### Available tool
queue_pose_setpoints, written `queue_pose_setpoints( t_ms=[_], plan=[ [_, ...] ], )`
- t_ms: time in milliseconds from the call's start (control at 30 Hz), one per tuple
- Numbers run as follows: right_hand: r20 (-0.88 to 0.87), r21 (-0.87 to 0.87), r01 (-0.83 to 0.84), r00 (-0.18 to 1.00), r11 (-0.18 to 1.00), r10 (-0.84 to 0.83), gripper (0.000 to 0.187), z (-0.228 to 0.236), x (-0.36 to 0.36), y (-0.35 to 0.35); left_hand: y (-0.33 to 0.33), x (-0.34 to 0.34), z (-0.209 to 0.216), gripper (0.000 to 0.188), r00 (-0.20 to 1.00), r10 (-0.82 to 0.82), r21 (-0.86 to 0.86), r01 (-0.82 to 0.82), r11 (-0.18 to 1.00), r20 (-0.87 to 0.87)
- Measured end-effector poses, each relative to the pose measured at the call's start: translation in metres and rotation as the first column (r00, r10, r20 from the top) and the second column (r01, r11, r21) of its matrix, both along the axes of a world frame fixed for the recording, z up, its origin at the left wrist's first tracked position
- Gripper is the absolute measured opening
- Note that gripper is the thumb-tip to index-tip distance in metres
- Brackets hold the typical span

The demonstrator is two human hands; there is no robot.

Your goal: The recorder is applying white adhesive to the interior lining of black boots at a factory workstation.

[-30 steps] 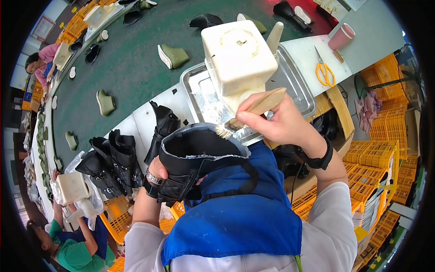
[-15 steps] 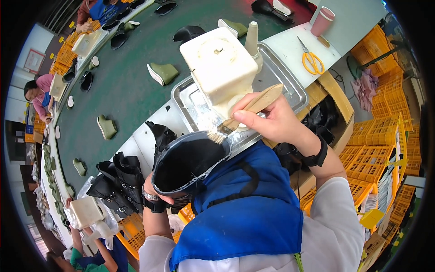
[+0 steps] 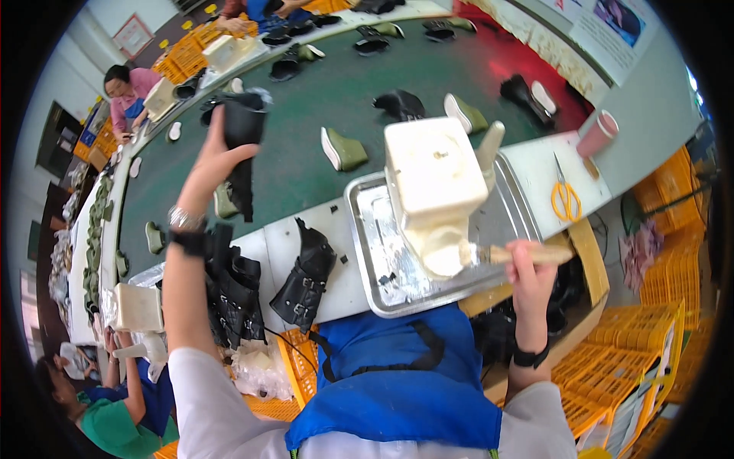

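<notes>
In the head view, the left hand [image 3: 215,161] pinches a black boot [image 3: 246,122] beyond and left of the tray [image 3: 386,310], where a loose grip could drop it, while the right hand [image 3: 531,281] clasps a brush [image 3: 499,255], which reaches over the tray and could drip if overloaded.

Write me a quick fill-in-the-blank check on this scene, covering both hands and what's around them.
1. The left hand holds a boot part whose main colour is ____.
2. The right hand grips a wooden-handled ____.
3. The white container stands in a shiny metal ____.
4. On the white table lies a long-bladed pair of ____.

Missing words: black; brush; tray; scissors.
</notes>
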State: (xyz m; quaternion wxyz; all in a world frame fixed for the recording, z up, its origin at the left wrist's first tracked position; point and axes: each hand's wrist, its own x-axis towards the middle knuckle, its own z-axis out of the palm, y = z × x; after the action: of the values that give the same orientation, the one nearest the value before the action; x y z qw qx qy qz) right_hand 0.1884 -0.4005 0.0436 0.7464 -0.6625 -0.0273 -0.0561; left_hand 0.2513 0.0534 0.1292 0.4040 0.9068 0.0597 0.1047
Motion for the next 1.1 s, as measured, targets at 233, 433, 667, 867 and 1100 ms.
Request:
queue_pose_setpoints(
  t_ms=[233, 433, 667, 867, 1100],
  plan=[
    [-0.093, -0.001, 0.042, 0.995, 0.999, -0.042, 0.011, -0.011, -0.021, -0.007, 0.057, 0.103, -0.169, 0.111, 0.823, 0.459, 0.293, -0.372, 0.881, -0.335],
    [-0.088, -0.021, 0.062, 0.994, 0.998, -0.064, 0.010, -0.012, -0.022, -0.010, 0.062, 0.104, -0.234, 0.103, 0.707, 0.448, 0.419, -0.231, 0.878, -0.548],
    [-0.016, 0.041, 0.088, 0.996, 0.995, -0.088, 0.015, -0.018, -0.009, -0.004, -0.010, 0.023, -0.059, 0.083, 0.963, 0.039, 0.121, -0.007, 0.993, -0.267],
    [0.002, 0.120, 0.066, 0.998, 0.991, -0.067, 0.019, -0.022, 0.000, 0.003, -0.097, -0.129, -0.098, 0.105, 0.952, 0.013, 0.569, 0.173, 0.804, -0.307],
    [0.003, 0.041, -0.011, 1.000, 0.999, 0.011, 0.018, -0.023, -0.005, 0.002, -0.118, -0.139, -0.187, 0.099, 0.948, 0.299, 0.432, -0.226, 0.873, -0.109]
  ],
)
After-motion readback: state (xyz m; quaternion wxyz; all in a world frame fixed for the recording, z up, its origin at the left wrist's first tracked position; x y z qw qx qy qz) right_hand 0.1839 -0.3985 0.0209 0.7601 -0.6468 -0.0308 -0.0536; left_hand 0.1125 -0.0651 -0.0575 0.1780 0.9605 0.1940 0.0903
